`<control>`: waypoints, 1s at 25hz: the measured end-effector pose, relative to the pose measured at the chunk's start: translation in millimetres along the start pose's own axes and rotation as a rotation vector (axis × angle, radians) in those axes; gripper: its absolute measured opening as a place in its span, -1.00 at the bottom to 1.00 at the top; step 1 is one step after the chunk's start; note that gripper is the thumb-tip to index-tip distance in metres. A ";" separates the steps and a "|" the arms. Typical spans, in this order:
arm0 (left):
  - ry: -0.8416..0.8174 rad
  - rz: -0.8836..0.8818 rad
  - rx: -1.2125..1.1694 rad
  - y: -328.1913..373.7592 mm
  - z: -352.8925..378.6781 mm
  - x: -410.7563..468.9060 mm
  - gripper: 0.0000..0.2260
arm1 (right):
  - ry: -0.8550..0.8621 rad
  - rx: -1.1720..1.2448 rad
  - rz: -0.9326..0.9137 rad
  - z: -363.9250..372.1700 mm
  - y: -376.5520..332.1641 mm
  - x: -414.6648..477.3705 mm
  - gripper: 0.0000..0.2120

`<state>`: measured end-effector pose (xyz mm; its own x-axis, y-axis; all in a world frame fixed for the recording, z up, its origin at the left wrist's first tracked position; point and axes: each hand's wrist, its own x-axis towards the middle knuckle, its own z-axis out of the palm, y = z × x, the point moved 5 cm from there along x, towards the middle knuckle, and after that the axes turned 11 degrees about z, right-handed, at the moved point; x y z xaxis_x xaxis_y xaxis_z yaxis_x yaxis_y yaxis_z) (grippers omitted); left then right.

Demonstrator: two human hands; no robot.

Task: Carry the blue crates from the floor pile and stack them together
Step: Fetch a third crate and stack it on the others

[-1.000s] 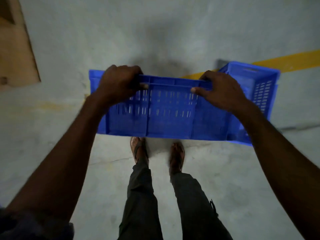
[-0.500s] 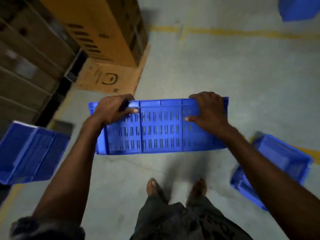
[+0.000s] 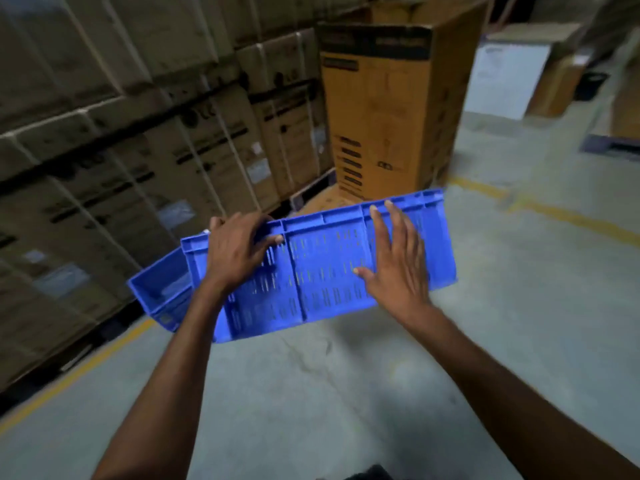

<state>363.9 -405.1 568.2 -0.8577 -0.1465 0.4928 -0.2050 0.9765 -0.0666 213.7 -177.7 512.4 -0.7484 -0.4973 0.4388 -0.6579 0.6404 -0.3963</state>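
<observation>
I hold a blue slotted crate (image 3: 325,268) in the air in front of me, tilted with its right end higher. My left hand (image 3: 239,251) grips its top rim near the left end, fingers curled over the edge. My right hand (image 3: 398,265) lies flat against the crate's near side wall, fingers spread, tips reaching the rim. A second blue crate (image 3: 159,292) sits on the floor behind and left of the held one, partly hidden by it and by my left arm.
Stacked wrapped cardboard cartons (image 3: 131,140) line the left side behind a yellow floor line (image 3: 76,372). A tall orange-brown carton (image 3: 384,109) stands straight ahead. More boxes (image 3: 519,74) stand at the far right. Grey concrete floor (image 3: 519,323) spreads to the right.
I have turned left and looked up, bringing the carton wall into view. The crate rose and tilted, and my right hand went from gripping the rim to lying flat on the wall.
</observation>
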 end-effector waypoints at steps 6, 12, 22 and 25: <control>0.030 0.088 0.132 -57.8 -23.1 -101.5 -0.70 | -0.447 -0.247 -0.360 88.8 -125.8 28.8 -0.57; 0.258 -1.188 -0.289 -233.5 -18.6 -230.3 -0.26 | -0.531 0.013 -0.410 222.2 -176.5 -14.2 -0.70; -0.087 -1.573 -0.248 -352.7 108.2 -285.2 -0.66 | -0.467 -0.110 -0.498 354.8 -288.3 169.0 -0.34; -0.071 -1.595 -0.290 -399.3 110.5 -298.2 -0.62 | -0.743 -0.323 -0.344 411.4 -292.7 230.7 0.02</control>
<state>649.4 -768.8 352.0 0.1072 -0.9840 -0.1422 -0.7758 -0.1722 0.6071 199.1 -720.6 397.9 -0.4481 -0.8734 -0.1908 -0.8852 0.4633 -0.0421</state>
